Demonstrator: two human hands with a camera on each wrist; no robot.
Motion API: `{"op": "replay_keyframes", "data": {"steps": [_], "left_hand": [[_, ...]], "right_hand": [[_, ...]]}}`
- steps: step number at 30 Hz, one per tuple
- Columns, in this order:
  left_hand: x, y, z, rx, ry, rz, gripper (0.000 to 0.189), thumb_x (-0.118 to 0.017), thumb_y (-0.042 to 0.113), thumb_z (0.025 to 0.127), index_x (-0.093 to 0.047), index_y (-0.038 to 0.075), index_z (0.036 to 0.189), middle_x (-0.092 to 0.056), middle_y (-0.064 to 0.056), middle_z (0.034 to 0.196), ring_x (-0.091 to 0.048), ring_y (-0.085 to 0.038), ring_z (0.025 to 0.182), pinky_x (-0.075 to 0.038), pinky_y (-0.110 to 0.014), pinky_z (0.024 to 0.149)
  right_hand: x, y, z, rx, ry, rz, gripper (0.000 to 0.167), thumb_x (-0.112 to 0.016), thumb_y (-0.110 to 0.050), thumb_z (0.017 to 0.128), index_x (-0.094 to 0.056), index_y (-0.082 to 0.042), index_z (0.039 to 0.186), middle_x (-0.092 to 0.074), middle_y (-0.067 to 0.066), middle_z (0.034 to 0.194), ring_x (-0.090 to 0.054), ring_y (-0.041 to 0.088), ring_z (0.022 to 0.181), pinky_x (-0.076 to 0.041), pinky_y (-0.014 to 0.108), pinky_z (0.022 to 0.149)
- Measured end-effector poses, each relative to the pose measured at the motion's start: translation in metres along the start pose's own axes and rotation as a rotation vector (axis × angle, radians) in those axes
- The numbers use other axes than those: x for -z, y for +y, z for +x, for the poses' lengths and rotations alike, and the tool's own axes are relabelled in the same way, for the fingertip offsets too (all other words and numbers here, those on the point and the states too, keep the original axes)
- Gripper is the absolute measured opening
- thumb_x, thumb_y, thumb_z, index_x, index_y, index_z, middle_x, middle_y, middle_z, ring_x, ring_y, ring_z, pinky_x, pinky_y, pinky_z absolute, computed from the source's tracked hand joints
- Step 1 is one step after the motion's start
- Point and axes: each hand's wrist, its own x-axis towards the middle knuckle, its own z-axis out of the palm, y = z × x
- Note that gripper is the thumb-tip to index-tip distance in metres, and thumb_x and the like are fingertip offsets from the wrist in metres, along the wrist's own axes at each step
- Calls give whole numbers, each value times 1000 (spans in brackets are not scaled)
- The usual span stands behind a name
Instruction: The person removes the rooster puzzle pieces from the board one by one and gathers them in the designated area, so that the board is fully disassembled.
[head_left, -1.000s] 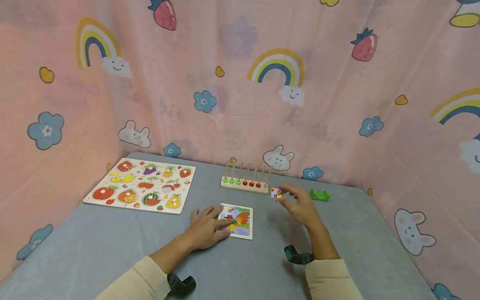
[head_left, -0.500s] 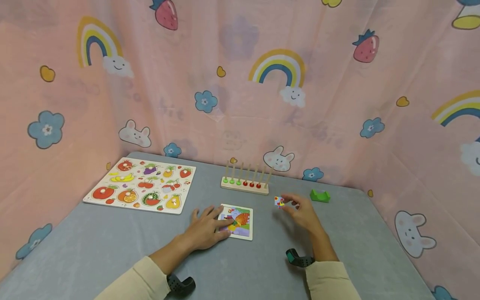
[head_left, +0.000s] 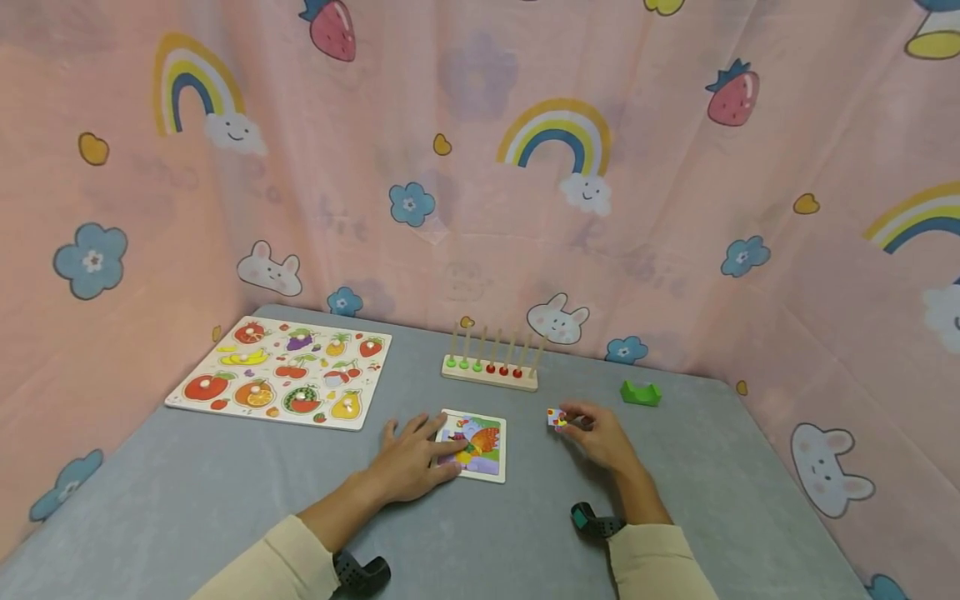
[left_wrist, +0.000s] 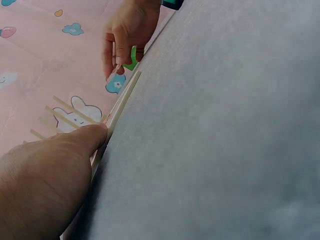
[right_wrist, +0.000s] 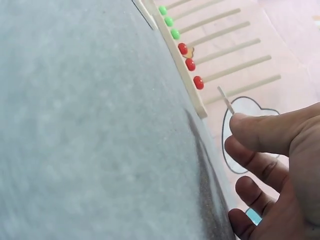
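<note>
A small square jigsaw puzzle [head_left: 487, 442] with a colourful picture in a pale frame lies at mid-table. My left hand [head_left: 412, 462] rests on its left side with fingers spread, covering part of the picture; the left wrist view has the thumb [left_wrist: 90, 140] along the frame's edge. To the right of the puzzle, my right hand [head_left: 606, 437] pinches a small, brightly patterned puzzle piece [head_left: 556, 418] between thumb and fingers, held above the table. Seen from the right wrist, that piece [right_wrist: 225, 99] is a thin edge beyond the thumb tip, the other fingers loosely bent.
Behind the puzzle stands a wooden peg rack [head_left: 489, 372] with green and red beads. A fruit peg board [head_left: 281, 371] lies at the back left. A green block with a dipped top [head_left: 641, 393] sits beyond my right hand. Pink patterned cloth [head_left: 480, 250] hangs behind the grey table.
My right hand has come nearer to me and lower with the puzzle piece, away from the peg rack's end. The left hand stays in place on the puzzle.
</note>
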Motion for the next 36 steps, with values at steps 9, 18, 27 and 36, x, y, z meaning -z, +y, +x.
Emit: {"op": "replay_keyframes", "data": {"steps": [9,18,27,36], "left_hand": [[0,1,0,3,8,-2,42,-55,50,94,-62,32,132,-37,-13,150,-29,-40,136,-12,-73,96],[-1,1,-3,3,11,-5,41,-56,49,94,-63,31,131,-38,-13,149,-29,-40,136,-12,-73,96],[0,2,-1,2,9,-6,42,-56,48,94,-63,31,131,-37,-13,150,-29,-40,136,-12,-73,96],[-1,2,0,3,11,-18,42,-57,48,94,-63,30,131,-37,-13,150,-29,-40,136,-11,-73,96]], "right_hand": [[-5,6,0,-61,-31,-42,30,-70,6,81,-68,5,111,-66,11,94,-58,28,88,-45,47,81],[-10,5,-4,-84,-40,-85,30,-68,5,80,-68,6,110,-67,15,100,-58,33,94,-44,51,86],[-8,5,-3,-128,-70,-98,35,-68,2,84,-63,7,118,-64,18,108,-57,36,103,-41,53,91],[8,-12,2,-237,-106,-135,45,-65,-11,89,-55,2,132,-60,18,112,-53,37,108,-41,55,91]]}}
